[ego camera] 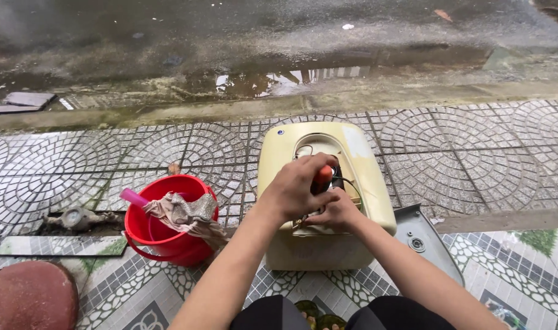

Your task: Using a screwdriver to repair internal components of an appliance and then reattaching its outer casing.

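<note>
Two hands work inside the open hatch of a cream appliance casing (358, 183) lying on the patterned pavement (474, 153).

The casing looks like a rigid, bulky plastic shell, probably awkward to lift except by its rounded edges. The left hand (294, 189) has its fingers (312, 168) curled tight round an orange tool handle (323, 175) over the opening; the right hand (335, 214) rests at the hatch's lower rim, its fingers hidden, so I cannot tell their grip. A red bucket (163, 235) draped with a rag (187, 214) stands just beside; a grey cover plate (422, 241) lies on the other side.
</note>
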